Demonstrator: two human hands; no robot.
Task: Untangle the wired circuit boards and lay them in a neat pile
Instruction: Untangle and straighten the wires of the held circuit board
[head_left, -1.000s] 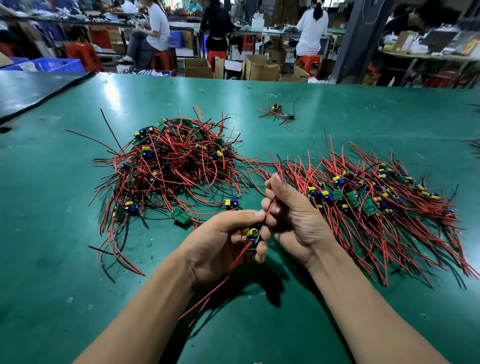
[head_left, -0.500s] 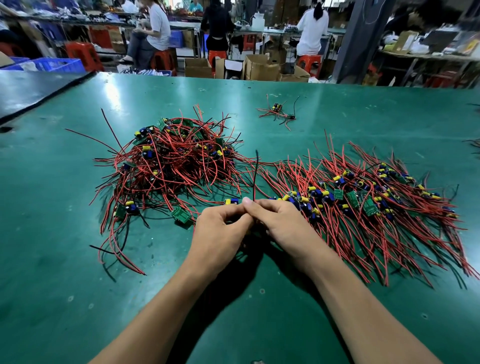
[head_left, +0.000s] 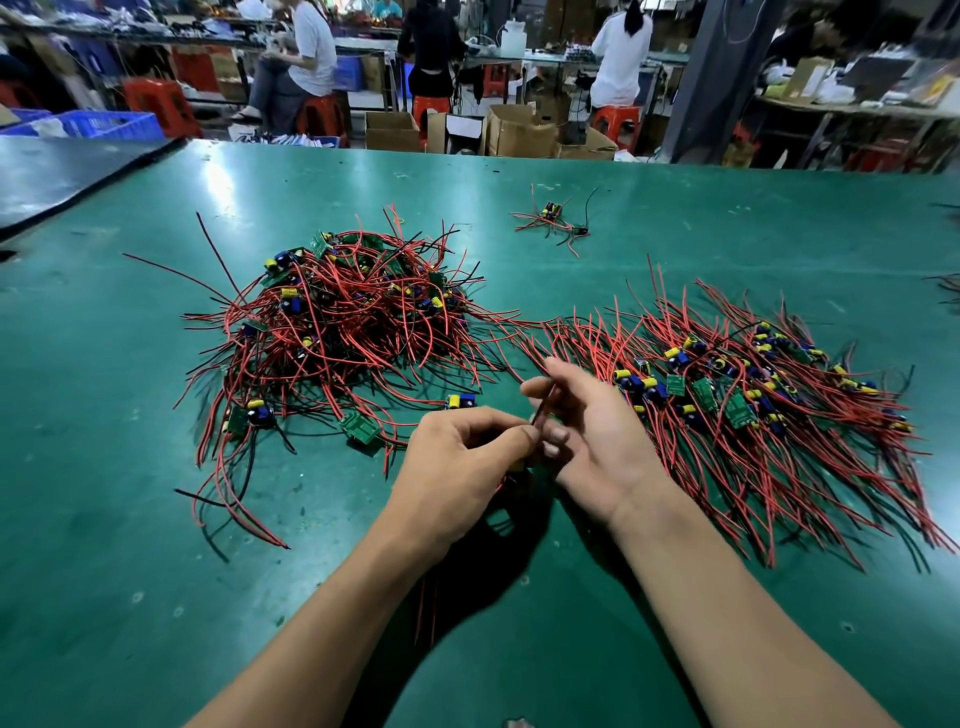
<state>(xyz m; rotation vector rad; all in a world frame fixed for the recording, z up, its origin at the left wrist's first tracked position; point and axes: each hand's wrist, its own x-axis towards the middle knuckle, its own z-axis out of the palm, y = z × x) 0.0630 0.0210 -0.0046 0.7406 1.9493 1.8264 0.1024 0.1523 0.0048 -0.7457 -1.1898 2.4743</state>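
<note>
Roughly half done: left hand (head_left: 457, 467) and right hand (head_left: 602, 431) fingers pinch one wire (head_left: 542, 410), tangled heap (head_left: 337, 322) left of fingers, neat pile (head_left: 753, 405) right.

Tabletop (head_left: 675, 234) was smooth green mat, semi-gloss, scuffed and speckled. Wires (head_left: 582, 343) had glossy red plastic insulation. Circuit boards (head_left: 705, 388) were matt green. Cartons (head_left: 519, 135) were plain brown cardboard.

Between tangled heap (head_left: 343, 322) and combed pile (head_left: 727, 405), left hand (head_left: 457, 467) and right hand (head_left: 597, 431) pinch a red wire (head_left: 543, 409).
</note>
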